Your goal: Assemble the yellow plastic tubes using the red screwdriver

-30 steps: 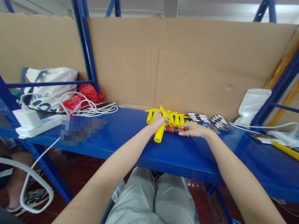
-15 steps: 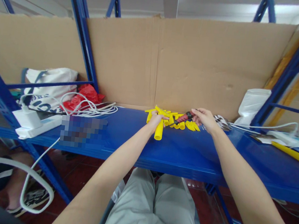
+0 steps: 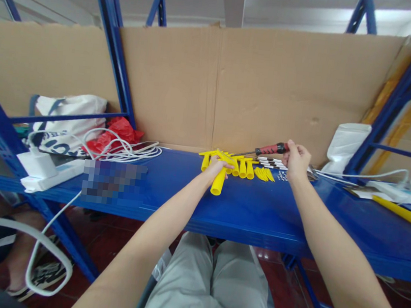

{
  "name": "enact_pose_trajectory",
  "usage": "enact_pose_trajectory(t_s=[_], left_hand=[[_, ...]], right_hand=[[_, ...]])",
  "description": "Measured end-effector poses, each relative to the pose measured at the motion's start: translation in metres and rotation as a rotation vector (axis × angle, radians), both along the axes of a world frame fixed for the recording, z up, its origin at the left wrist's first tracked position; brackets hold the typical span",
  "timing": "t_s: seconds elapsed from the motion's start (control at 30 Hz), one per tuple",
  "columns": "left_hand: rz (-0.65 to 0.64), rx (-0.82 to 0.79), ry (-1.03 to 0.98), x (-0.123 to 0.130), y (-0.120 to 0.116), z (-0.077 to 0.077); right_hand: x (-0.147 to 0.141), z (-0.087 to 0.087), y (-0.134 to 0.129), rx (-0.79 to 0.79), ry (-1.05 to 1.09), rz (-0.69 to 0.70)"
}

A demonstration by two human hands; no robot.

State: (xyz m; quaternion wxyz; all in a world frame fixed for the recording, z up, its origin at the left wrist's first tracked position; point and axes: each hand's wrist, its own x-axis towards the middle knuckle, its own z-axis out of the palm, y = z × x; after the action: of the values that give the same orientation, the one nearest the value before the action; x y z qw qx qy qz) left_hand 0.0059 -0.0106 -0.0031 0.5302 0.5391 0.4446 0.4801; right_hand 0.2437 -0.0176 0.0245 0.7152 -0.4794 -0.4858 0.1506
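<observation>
My left hand [image 3: 215, 169] is closed around a yellow T-shaped plastic piece [image 3: 218, 182], whose round tube end points toward me. In my right hand [image 3: 296, 158] is a screwdriver [image 3: 271, 149] with a red and black handle, gripped at the handle's end. Its thin shaft points left and reaches the top of the held yellow piece; I cannot tell whether the tip touches it. Behind and to the right of my left hand stand several similar yellow pieces [image 3: 243, 168] in a row. Small curved yellow parts [image 3: 264, 174] lie just right of them.
Black-and-white strips [image 3: 269, 162] lie behind the small yellow parts. On the left of the blue shelf [image 3: 171, 189] are white cables [image 3: 131, 153], a red plastic bag [image 3: 119, 132], a power strip [image 3: 54, 176] and a cloth bag [image 3: 68, 118]. A yellow tube [image 3: 402, 213] rests at right.
My right hand has risen and moved right with the screwdriver, which now lies nearer level. My left hand keeps the yellow piece in almost the same spot.
</observation>
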Motion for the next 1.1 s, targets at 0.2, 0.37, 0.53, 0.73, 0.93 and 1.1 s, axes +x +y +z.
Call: enact_pose_trajectory(t_s=[0.2, 0.37, 0.53, 0.73, 0.93, 1.1], left_hand=[[-0.093, -0.043, 0.020, 0.005, -0.015, 0.003], [-0.095, -0.072, 0.007, 0.005, -0.023, 0.007], [-0.109, -0.076, 0.008, 0.006, -0.025, 0.009], [-0.120, -0.070, 0.011, 0.005, -0.024, 0.008], [-0.116, -0.071, 0.016, 0.005, -0.022, 0.007], [-0.104, -0.043, 0.049, 0.006, -0.020, 0.004]], right_hand=[[-0.007, 0.001, -0.006, -0.007, 0.003, 0.018], [-0.010, 0.003, -0.008, 0.006, 0.056, 0.020], [-0.009, 0.002, -0.008, 0.010, 0.038, 0.015], [-0.006, 0.001, -0.006, 0.031, 0.042, 0.027], [-0.006, 0.000, -0.005, -0.001, 0.000, 0.009], [-0.001, -0.002, -0.001, 0.004, -0.124, 0.030]])
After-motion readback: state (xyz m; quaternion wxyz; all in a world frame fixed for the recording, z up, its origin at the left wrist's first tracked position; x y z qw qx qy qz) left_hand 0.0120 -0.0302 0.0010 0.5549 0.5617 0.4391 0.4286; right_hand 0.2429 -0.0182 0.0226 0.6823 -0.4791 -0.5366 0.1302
